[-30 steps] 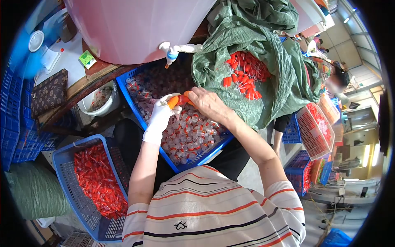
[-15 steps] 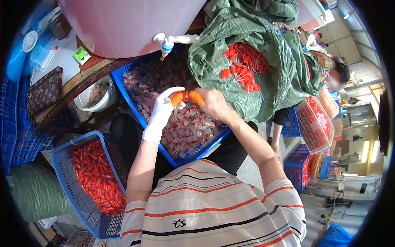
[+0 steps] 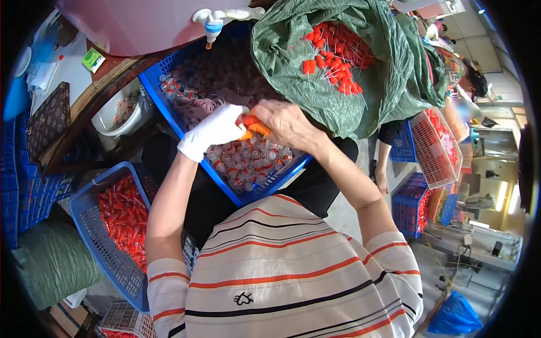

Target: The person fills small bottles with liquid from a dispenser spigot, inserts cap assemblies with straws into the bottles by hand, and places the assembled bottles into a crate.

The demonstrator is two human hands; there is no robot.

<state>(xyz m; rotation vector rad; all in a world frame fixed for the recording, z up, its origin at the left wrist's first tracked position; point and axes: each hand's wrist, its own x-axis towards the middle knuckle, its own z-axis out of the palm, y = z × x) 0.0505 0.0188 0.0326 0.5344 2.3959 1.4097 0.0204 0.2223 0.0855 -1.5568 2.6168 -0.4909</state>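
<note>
Left hand (image 3: 217, 129), in a white fabric glove, is pinching in narrow at a small red piece (image 3: 247, 120). Right hand (image 3: 290, 124), bare with bright orange finger covers (image 3: 259, 127), is curling its fingers in tight against the same piece from the other side. Fingertips are meeting, so exact contact is partly hidden — can't tell the piece's full shape from where I'm standing.

Step in hand, my read: two-handed close work on that one piece, which is sitting between the hands, above the deep blue plastic crate (image 3: 276, 181). The next move is calling for steady fingertips on both sides; can't tell whether they're pressing or twisting.

Below the hands, small clear plastic bottles (image 3: 248, 163) with red bands are filling the crate. A crumpled pale pink cloth-like thing (image 3: 197, 107) is lying on them, just beyond the glove.

Further out, a green woven plastic sack (image 3: 270, 56) is gaping beyond the right hand, showing red caps with thin white stems (image 3: 335, 56). On the left, a light-blue slatted basket (image 3: 84, 236) is holding glossy red pieces (image 3: 121, 219) — well apart from the hands.
</note>
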